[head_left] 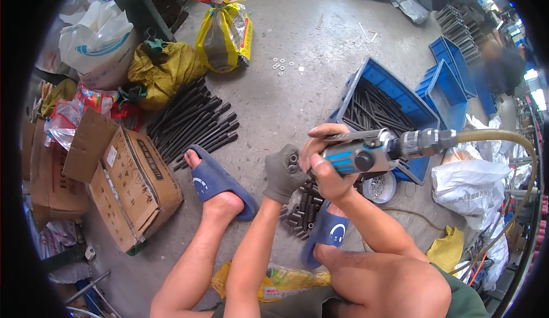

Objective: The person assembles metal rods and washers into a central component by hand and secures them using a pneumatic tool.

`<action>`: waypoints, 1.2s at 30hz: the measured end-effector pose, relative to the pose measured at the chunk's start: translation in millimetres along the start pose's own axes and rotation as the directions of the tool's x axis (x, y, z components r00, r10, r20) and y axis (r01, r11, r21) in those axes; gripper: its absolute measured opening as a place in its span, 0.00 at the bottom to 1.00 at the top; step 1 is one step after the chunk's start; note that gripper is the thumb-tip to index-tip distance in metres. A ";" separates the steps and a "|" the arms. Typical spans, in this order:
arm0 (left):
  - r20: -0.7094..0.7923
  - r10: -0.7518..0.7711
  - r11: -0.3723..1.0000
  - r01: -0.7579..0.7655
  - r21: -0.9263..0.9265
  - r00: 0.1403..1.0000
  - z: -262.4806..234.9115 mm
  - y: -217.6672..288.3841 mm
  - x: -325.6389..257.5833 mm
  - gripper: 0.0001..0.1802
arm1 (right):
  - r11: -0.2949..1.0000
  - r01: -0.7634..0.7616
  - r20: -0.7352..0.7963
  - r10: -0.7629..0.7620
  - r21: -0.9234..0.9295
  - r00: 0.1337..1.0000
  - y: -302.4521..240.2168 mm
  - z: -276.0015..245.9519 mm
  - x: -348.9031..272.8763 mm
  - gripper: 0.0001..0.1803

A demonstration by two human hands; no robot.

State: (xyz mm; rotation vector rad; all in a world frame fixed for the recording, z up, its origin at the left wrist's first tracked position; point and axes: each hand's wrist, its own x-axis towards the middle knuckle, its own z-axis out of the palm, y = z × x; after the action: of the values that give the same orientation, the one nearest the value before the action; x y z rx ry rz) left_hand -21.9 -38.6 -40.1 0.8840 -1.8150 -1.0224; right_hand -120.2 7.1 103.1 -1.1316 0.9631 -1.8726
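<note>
My left hand (282, 176), in a grey glove, is closed around a short dark tube (293, 159) whose round end shows by the thumb side. Wrapped round a silver and blue air tool (355, 153) is my bare right hand (330, 166), just right of the glove. The tool's working end is hidden between the two hands. From its metal coupling (426, 143) a yellowish hose (512, 136) curves off to the right. Below the hands, a pile of short dark tubes (302, 212) lies on the floor between my sandalled feet. A white tub (380, 188) of small metal parts stands beside the tool.
Long black rods (197, 121) lie beyond my left foot. A blue crate (394, 84) of dark rods stands ahead right, with more blue crates (443, 98) behind. An opened cardboard box (128, 186) is at left, near stuffed sacks (163, 69). Small white rings (280, 65) dot the floor.
</note>
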 end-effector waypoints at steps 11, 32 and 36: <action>0.114 -0.008 0.997 0.017 -0.077 0.993 -0.9 16.8 16.6 0.18 | 0.984 -0.021 0.028 0.026 -0.178 0.999 18.7 -9.8 -9.2 0.19; 0.139 0.175 0.749 -0.223 0.624 0.975 -62.9 17.2 109.9 0.23 | 0.957 0.254 -0.546 -0.138 0.143 0.826 -95.6 -112.0 -39.0 0.26; 0.138 -0.105 0.450 -0.076 0.890 0.985 -120.3 -24.5 154.0 0.27 | 0.961 0.038 -0.816 0.210 0.273 0.539 -103.6 -208.5 -144.2 0.24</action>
State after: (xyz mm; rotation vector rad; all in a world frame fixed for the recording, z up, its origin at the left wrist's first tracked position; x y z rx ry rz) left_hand 31.5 -216.6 25.0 1.4512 -2.5386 0.0003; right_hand -283.1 225.0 71.2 0.0885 1.1741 -2.3990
